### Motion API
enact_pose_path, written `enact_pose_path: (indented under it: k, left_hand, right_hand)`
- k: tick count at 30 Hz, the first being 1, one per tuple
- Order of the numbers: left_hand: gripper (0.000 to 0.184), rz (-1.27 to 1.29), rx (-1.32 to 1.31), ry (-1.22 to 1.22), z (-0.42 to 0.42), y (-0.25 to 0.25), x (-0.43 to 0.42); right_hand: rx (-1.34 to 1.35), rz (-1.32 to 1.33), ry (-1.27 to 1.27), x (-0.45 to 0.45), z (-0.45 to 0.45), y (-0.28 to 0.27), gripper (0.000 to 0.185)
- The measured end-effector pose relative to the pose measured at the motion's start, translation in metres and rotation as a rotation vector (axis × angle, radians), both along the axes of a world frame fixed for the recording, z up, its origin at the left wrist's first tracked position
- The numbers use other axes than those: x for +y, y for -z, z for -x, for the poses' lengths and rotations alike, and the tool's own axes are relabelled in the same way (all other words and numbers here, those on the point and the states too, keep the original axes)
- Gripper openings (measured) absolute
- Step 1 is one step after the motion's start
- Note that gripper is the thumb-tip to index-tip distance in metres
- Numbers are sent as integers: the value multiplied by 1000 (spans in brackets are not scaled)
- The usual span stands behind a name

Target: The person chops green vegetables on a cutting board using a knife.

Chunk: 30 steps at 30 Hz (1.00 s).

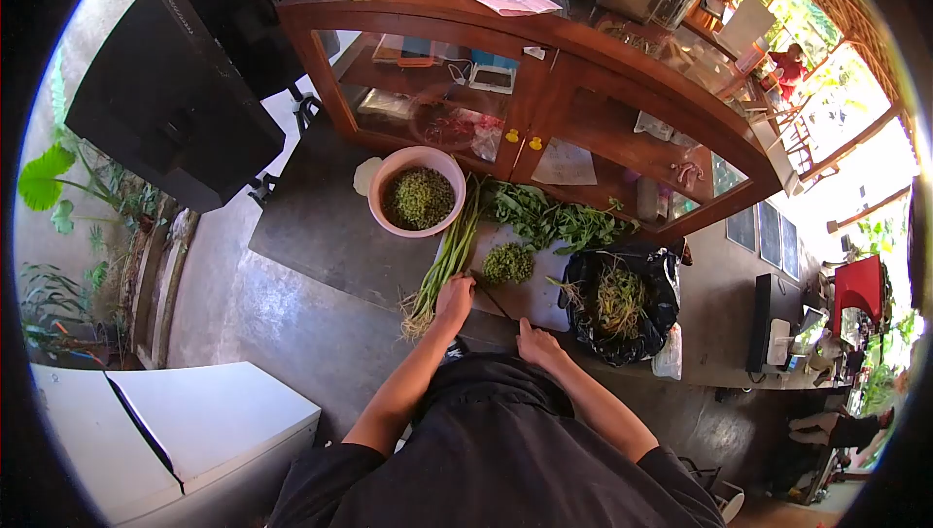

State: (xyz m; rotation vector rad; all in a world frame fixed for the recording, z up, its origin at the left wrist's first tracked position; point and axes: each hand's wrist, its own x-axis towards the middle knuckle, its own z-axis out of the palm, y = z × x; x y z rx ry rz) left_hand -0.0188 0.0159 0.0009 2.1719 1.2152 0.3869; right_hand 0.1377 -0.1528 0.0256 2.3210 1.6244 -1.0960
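My left hand is closed at the lower right edge of a bundle of long scallions, whose roots point towards me. What its fingers grip is hidden. My right hand is closed on a dark, thin knife that slants across the near edge of the cutting board towards my left hand. On the board, ahead of the knife, lies a heap of chopped greens. A pink bowl behind the scallions holds more chopped greens.
Leafy herbs lie behind the board. At right, a black plastic bag holds roots and trimmings. A wooden cabinet with glass doors stands at the back. A white fridge is at lower left. Other people are visible far right.
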Motion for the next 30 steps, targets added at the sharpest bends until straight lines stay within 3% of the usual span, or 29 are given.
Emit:
enact_pose_path:
  k: [5, 11, 13, 19, 30]
  left_hand:
    - [18, 18, -19, -16, 3, 2, 0]
    - [17, -14, -2, 33, 3, 3, -3]
    - [19, -155, -33, 79, 6, 11, -4]
    - [22, -5, -62, -27, 3, -3, -7]
    - [25, -10, -81, -36, 4, 9, -5]
  right_hand:
    - [-18, 91, 23, -15, -6, -17, 40]
    - [-35, -4, 39, -12, 1, -17, 40]
    - [-36, -25, 35, -10, 1, -17, 40]
    - [-35, -85, 47, -15, -2, -28, 37]
    - [-14, -138, 33, -18, 2, -68, 35]
